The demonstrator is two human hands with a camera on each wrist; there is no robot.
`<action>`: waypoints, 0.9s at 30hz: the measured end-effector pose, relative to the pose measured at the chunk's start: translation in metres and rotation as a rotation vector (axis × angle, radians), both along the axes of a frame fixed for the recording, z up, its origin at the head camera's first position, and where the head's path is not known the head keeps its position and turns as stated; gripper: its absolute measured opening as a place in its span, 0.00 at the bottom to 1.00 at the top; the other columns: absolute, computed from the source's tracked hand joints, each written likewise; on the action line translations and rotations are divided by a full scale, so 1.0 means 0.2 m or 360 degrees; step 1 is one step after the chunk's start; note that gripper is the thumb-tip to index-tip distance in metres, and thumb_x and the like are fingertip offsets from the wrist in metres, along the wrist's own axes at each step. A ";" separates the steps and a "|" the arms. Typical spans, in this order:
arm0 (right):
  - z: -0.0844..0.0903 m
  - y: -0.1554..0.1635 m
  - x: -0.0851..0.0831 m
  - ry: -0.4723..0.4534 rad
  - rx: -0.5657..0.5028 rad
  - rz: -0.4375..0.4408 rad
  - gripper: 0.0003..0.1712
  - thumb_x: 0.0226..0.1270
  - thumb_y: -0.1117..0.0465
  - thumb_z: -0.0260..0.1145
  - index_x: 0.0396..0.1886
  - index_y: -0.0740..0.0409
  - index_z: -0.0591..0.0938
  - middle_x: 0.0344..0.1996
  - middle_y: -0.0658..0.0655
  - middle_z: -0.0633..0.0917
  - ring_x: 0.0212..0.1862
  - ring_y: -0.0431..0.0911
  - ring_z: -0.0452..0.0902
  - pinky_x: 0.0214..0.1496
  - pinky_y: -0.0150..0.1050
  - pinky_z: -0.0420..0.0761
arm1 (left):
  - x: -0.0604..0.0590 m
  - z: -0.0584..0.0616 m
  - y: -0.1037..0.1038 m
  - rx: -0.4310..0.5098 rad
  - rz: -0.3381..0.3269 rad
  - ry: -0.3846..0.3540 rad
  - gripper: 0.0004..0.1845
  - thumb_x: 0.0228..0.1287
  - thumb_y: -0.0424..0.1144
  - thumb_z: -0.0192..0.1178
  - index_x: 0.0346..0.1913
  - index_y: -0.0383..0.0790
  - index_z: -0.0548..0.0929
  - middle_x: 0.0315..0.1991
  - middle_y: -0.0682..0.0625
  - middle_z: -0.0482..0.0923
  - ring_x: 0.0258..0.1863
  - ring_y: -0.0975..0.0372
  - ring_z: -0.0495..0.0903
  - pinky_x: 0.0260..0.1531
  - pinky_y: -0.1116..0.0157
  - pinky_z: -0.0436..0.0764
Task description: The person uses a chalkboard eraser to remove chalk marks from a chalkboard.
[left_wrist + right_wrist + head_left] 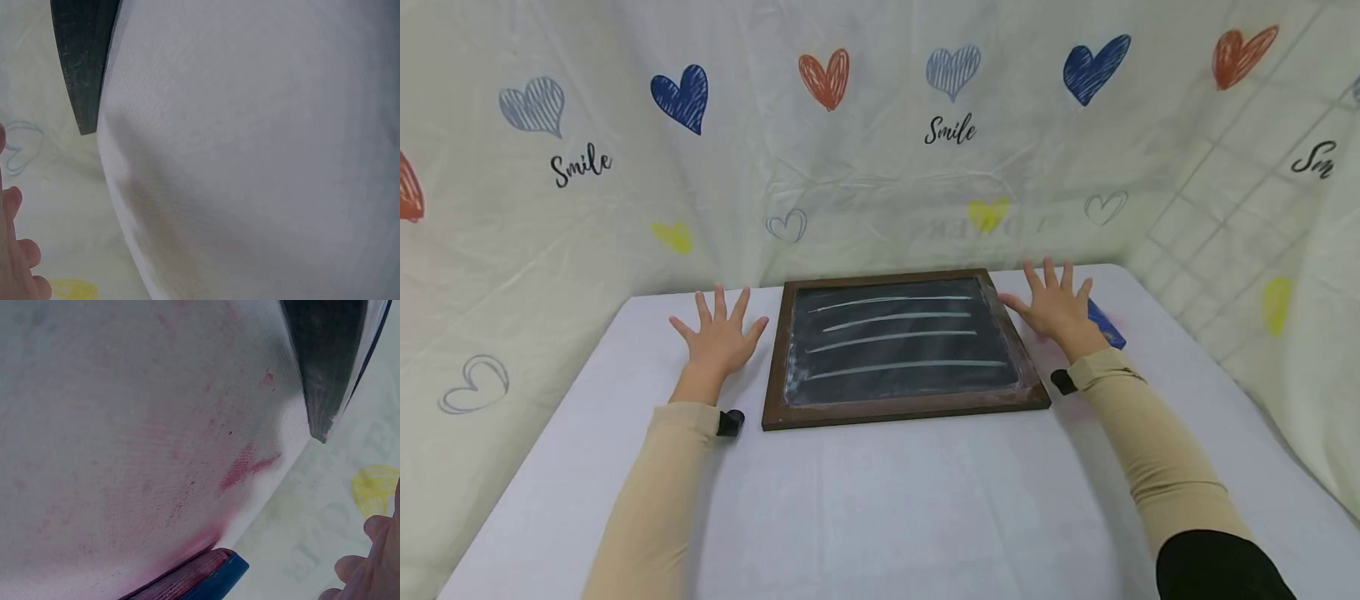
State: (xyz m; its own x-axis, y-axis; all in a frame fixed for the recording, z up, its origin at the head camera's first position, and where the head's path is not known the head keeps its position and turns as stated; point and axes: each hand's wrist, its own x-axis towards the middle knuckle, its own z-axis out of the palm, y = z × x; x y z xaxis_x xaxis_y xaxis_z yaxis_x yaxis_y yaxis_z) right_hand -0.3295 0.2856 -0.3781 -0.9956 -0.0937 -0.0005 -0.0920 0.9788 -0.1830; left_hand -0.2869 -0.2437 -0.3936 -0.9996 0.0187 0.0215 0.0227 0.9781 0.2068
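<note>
A wood-framed chalkboard [895,354] lies on the white-covered table, with several pale chalk lines across its dark face. To its left is my left hand [718,340], fingers spread and holding nothing. My right hand [1058,312] is spread the same way by the board's upper right corner; whether its thumb touches the frame I cannot tell. Partly hidden behind that hand lies a blue chalkboard eraser [1107,325]. The right wrist view shows pink dust on the side of the eraser [212,578]. Fingertips [30,253] of the left hand show at the left wrist view's edge.
Pink chalk smears [244,469] mark the tablecloth between board and eraser. A white curtain [880,167] printed with hearts and "Smile" hangs behind the table [880,508] and along its sides. A black rounded shape [1221,567] covers the lower right corner.
</note>
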 end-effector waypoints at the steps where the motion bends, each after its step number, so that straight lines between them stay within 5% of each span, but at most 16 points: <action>1: 0.00 0.00 0.00 0.0003 -0.0005 -0.0001 0.55 0.76 0.26 0.42 0.84 0.58 0.40 0.79 0.72 0.32 0.76 0.71 0.15 0.68 0.76 0.23 | 0.00 0.00 0.00 0.0001 -0.0001 0.0001 0.42 0.79 0.67 0.33 0.84 0.48 0.41 0.81 0.34 0.23 0.76 0.37 0.15 0.59 0.24 0.20; 27: -0.01 0.07 0.04 -0.0025 -0.0018 0.0036 0.58 0.74 0.22 0.40 0.84 0.58 0.39 0.79 0.72 0.33 0.76 0.73 0.19 0.67 0.78 0.27 | 0.03 0.01 -0.04 0.0026 -0.0022 -0.0050 0.42 0.80 0.66 0.34 0.84 0.46 0.44 0.81 0.33 0.26 0.77 0.35 0.22 0.63 0.24 0.27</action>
